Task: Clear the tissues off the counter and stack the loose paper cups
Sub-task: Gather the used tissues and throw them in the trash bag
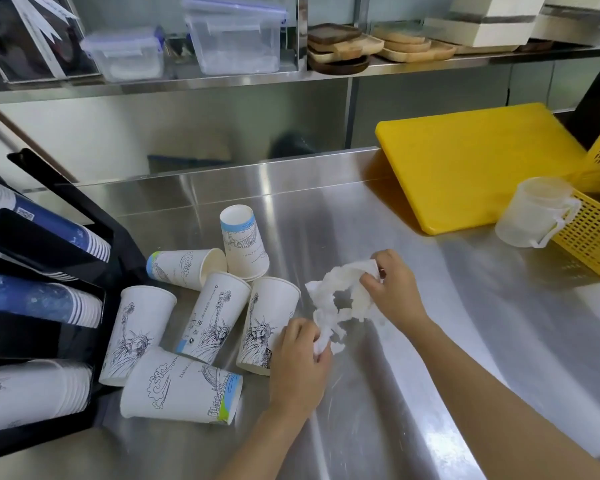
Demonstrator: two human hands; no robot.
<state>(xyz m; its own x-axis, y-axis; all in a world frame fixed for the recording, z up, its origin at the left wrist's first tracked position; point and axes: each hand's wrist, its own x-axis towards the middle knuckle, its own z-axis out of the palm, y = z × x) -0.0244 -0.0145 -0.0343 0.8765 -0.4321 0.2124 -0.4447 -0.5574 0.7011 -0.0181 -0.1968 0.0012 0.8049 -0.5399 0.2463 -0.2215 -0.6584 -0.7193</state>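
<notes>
Crumpled white tissues lie on the steel counter in the middle of the view. My left hand pinches their lower end, and my right hand grips their upper right end. Just left of the tissues, several loose white paper cups with line drawings lie scattered: one stands upside down, one lies on its side behind, three tilt side by side, and a large one lies across the front.
A black cup dispenser with stacked blue and white cups stands at the left edge. A yellow cutting board, a yellow basket and a clear plastic jug sit at the right. A shelf with plastic boxes and wooden trays runs above.
</notes>
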